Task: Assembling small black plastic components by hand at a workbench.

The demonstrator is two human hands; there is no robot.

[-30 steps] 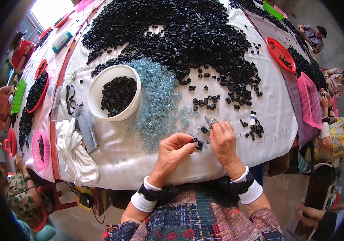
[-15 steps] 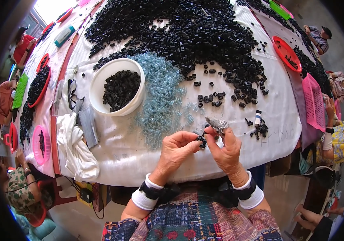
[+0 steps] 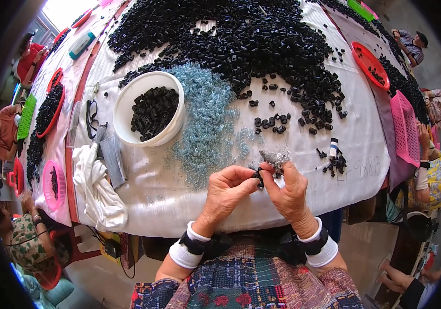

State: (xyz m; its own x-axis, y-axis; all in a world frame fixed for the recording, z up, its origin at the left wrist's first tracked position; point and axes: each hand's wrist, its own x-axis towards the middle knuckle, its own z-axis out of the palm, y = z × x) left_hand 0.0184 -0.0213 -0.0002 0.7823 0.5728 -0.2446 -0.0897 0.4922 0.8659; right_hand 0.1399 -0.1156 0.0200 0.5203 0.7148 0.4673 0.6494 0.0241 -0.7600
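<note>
My left hand (image 3: 224,194) pinches a small black plastic part (image 3: 258,180) between thumb and fingertips, low over the white tablecloth (image 3: 169,208). Close beside it, my right hand (image 3: 288,191) has thumb and forefinger at the same part. Its other fingers keep hold of a grey, pointed object (image 3: 276,158) with shiny wiry bits on it; I cannot make out its kind. Beyond my hands lie clear bluish coils like small springs (image 3: 200,121). Several loose black parts (image 3: 269,122) form short rows in front of a large heap of black parts (image 3: 231,41).
A white bowl (image 3: 121,131) of black parts stands left of the coils. Eyeglasses (image 3: 91,119), a grey cloth strip (image 3: 112,159) and a white cloth (image 3: 97,198) lie further left. A small white-and-dark cylinder (image 3: 333,148) sits among tiny black pieces at right. Other people work at both sides.
The grey pointed object has tipped slightly and shifted left with my right hand's fingers. My right thumb and forefinger are closer to the black part. The left hand has barely moved.
</note>
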